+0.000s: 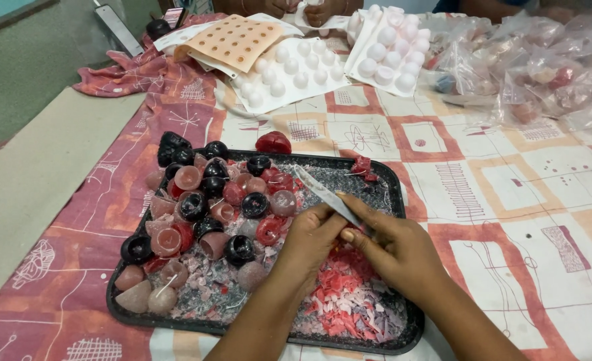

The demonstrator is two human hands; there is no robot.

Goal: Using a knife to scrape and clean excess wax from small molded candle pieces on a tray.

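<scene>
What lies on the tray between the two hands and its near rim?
In the head view, a heap of pink and red wax shavings covers the black tray there.

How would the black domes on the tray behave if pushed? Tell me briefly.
The black domes look rounded and glossy, so they would probably roll or rock rather than slide straight. They lie packed among pink pieces, so a push would likely shove neighbours too. Flakes cover the tray, which suggests the material chips easily.
</scene>
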